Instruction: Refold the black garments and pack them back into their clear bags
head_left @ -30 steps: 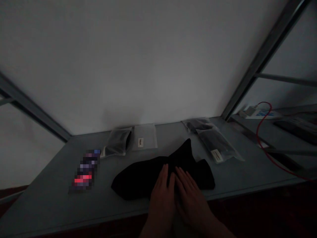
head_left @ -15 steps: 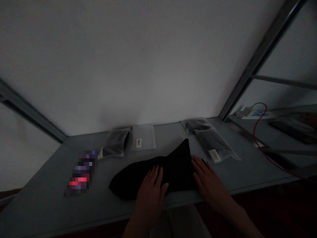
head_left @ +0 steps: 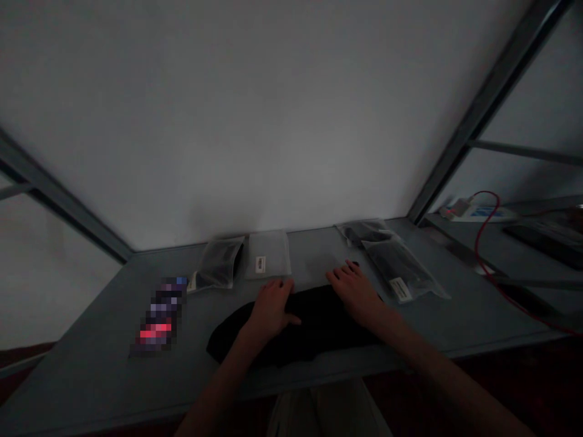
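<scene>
"What's each grip doing?"
"The left grip [head_left: 271, 306] lies over the far edge of the black cloth [head_left: 319, 331], thumb apart from the fingers; the right grip [head_left: 355, 291] is curled at its far right part. I can't tell whether either pinches fabric."
"How should they handle it?"
"I'd keep both palms low and the pressure even, so the cloth lies flat on the counter [head_left: 100, 370]. Its folds are lost in the dark, so feel for bunching."
"Anything in the way?"
"Beyond the cloth, a flat clear bag [head_left: 273, 252] sits close to the left fingertips. Right of the cloth, a filled pouch [head_left: 401, 267] crowds that side. Farther right runs a red cable [head_left: 478, 243]."
</scene>
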Demonstrator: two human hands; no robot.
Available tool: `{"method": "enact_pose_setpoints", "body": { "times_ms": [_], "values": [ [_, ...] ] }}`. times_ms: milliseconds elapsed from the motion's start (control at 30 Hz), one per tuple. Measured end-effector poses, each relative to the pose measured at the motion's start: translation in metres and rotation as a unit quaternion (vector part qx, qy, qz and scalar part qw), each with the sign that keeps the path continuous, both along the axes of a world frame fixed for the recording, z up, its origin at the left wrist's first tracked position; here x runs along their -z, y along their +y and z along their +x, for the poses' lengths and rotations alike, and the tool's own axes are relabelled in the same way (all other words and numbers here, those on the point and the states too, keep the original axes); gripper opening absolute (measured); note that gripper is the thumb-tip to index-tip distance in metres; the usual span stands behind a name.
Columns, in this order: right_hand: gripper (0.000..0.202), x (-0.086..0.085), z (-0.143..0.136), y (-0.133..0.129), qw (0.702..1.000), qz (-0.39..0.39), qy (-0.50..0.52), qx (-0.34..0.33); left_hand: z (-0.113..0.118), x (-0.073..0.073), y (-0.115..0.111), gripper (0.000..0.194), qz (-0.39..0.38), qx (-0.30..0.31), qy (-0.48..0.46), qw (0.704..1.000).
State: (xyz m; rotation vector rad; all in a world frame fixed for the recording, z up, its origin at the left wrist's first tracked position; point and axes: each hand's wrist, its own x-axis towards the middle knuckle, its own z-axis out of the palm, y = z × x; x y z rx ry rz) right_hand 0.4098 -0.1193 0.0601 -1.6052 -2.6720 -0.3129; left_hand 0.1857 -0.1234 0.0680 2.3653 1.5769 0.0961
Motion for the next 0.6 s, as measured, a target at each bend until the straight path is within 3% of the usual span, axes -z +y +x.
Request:
{"method": "enact_pose_setpoints", "body": {
  "times_ms": [133, 267, 400, 600],
  "values": [
    [0.030, 0.013, 0.013, -0.012, 1.000, 0.002, 0.022, -0.003, 0.003, 0.002, -0.002, 0.047, 0.012, 0.021, 0.019, 1.000],
    [0.034, 0.021, 0.035, -0.017, 0.996, 0.003, 0.065, -0.055, 0.009, 0.001, -0.012, 0.048, 0.055, 0.055, 0.037, 0.996],
    [0.033, 0.020, 0.052, -0.012, 0.991, 0.013, 0.091, -0.099, 0.013, 0.002, -0.024, 0.053, 0.092, 0.085, 0.038, 0.991],
    [0.031, 0.024, 0.065, 0.000, 0.987, -0.004, 0.101, -0.123, 0.011, 0.011, -0.030, 0.040, 0.072, 0.103, 0.024, 0.992]
  ]
}}
